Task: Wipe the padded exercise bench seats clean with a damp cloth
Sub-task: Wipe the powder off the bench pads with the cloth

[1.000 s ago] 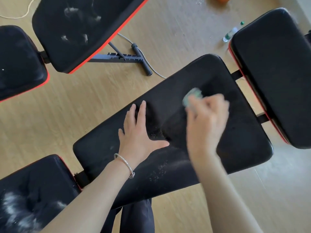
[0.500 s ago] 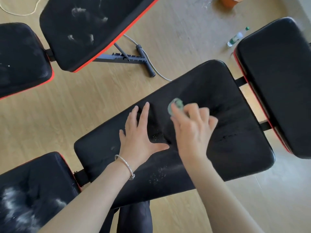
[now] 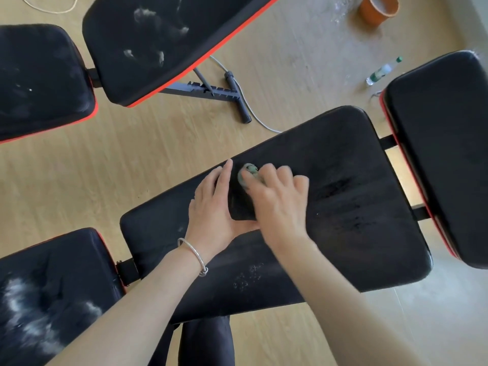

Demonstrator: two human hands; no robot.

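Note:
A long black padded bench pad (image 3: 356, 207) lies across the middle of the view, with wet streaks on its right half and white specks near its front edge. My right hand (image 3: 277, 202) grips a small bunched green cloth (image 3: 248, 171) and presses it on the pad close to the far edge. My left hand (image 3: 214, 207) lies flat on the pad with fingers straight, right beside the cloth. A silver bangle sits on my left wrist.
Dusty black pads with red edging lie at the lower left (image 3: 47, 299), upper left (image 3: 39, 80) and top (image 3: 163, 43); another pad (image 3: 443, 143) is at the right. An orange bucket (image 3: 377, 9), a plastic bottle (image 3: 383, 71) and a cable (image 3: 248, 101) lie on the wooden floor.
My right hand has swept the cloth leftward across the pad, from its right-centre to right beside my left hand's fingers. My left hand stays flat in place.

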